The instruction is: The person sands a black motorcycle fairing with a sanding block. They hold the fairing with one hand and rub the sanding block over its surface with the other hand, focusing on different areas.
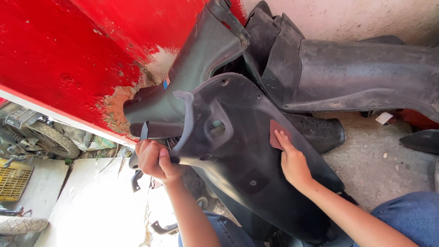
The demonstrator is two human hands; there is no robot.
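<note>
A large black plastic scooter body panel (238,155) lies across my lap, its inner side up. My left hand (155,160) grips the panel's curved left edge, fingers wrapped around it. My right hand (292,160) presses a small reddish-brown piece of sandpaper (275,132) flat against the panel's right side, fingers extended over it.
More black scooter panels (347,77) lean against a pale wall behind. A red painted wall (68,55) with chipped patches fills the upper left. A scooter wheel (48,137) and a yellow crate (13,180) sit at far left. Concrete floor (388,160) lies to the right.
</note>
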